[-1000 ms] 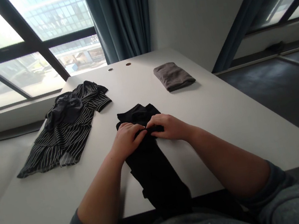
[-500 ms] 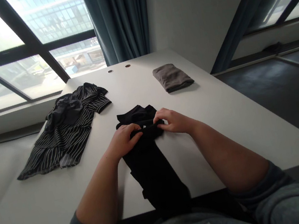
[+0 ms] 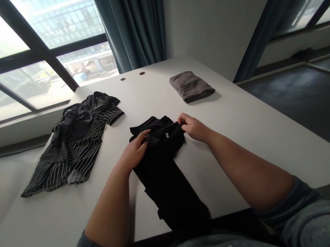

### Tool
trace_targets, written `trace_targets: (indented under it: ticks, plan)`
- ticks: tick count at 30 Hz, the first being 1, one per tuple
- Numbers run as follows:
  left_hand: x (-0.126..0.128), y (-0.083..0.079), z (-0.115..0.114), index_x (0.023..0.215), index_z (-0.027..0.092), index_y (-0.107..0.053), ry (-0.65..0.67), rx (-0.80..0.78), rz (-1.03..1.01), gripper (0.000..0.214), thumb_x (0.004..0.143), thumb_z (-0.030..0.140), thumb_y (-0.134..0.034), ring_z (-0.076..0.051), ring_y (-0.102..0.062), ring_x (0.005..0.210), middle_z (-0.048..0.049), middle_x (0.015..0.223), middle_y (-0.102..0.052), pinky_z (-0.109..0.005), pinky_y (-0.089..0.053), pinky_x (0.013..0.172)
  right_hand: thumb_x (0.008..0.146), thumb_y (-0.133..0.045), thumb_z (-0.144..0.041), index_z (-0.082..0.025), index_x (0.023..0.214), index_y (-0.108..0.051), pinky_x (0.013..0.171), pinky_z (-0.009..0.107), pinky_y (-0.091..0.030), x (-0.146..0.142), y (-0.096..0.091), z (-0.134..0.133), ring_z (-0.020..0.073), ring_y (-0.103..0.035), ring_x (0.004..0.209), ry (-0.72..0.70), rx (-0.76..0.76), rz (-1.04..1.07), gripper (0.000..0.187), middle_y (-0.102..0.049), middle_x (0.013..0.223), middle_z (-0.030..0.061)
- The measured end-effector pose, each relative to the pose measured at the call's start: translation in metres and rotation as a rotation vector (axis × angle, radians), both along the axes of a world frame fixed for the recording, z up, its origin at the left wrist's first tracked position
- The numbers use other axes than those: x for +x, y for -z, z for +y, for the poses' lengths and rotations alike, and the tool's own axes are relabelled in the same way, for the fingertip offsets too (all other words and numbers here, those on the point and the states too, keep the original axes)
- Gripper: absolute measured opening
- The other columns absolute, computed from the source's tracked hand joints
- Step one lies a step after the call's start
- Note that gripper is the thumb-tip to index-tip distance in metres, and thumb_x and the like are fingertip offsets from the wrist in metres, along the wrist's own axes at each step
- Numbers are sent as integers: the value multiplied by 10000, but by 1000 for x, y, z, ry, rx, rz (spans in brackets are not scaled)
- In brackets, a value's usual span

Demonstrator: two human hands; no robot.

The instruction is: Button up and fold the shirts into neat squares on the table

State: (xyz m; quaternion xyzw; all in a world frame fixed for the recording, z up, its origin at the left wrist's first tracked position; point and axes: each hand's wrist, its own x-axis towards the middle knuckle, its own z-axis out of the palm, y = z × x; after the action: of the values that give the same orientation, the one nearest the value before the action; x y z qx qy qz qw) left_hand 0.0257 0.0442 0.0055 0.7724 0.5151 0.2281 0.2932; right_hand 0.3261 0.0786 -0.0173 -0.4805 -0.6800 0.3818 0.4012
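Note:
A black garment (image 3: 166, 178) lies lengthwise on the white table (image 3: 250, 134), its near end hanging over the front edge toward my lap. My left hand (image 3: 133, 152) pinches the left side of its far, folded-over part. On the opposite side my right hand (image 3: 193, 127) grips the right corner of that same part. Between the two hands the cloth is pulled taut and raised a little off the table.
A striped black-and-white shirt (image 3: 72, 142) lies crumpled at the left of the table. A folded grey cloth (image 3: 190, 85) sits at the far right. Two cable holes (image 3: 133, 76) mark the far edge. Windows and a blue curtain (image 3: 130, 19) stand behind.
My hands have moved apart from the middle of the garment to its two sides. They have gripped the cloth and lifted its far part slightly.

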Motion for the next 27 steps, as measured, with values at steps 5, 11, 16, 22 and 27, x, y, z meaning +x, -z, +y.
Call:
trace_targets:
  ticks: [5,11,16,22,27]
  plan:
    - [2,2,1,1116,245,-667,-9,93,-4,265,868,309,-600,-243,-680,960,-37,1066,-736,-421,-543,892,783,-571,-227,-249,972,-517,850,335,-488,3,-8,-5,191,-579,899,-232,30,144,198,-637,1017,-6]
    - [0,3,2,1104,238,-604,-214,193,-162,261,869,343,-652,-171,-615,795,12,899,-662,-313,-500,746,799,-687,-255,-262,1231,-609,899,353,-504,0,-13,-13,237,-586,1155,-330,176,-123,439,-494,1453,86]
    - [0,4,5,1305,245,-580,-274,246,-267,479,848,340,-683,-198,-657,937,-28,1070,-689,-363,-529,885,779,-697,-252,-211,820,-567,777,321,-452,-5,-7,-8,185,-568,840,-278,266,-298,142,-617,980,38]
    - [0,6,8,1113,224,-648,-364,186,-357,283,906,417,-640,-220,-684,905,-29,970,-722,-357,-553,839,834,-677,-320,-232,867,-521,616,274,-375,-5,-8,-10,139,-462,642,-27,155,-76,183,-500,712,-53]
    - [4,9,2,1305,246,-524,-326,178,-457,440,941,473,-620,-194,-688,931,-21,1033,-691,-343,-569,859,845,-678,-354,-280,1207,-479,655,274,-461,-12,-13,-14,152,-563,718,-78,125,295,419,-584,860,-39]
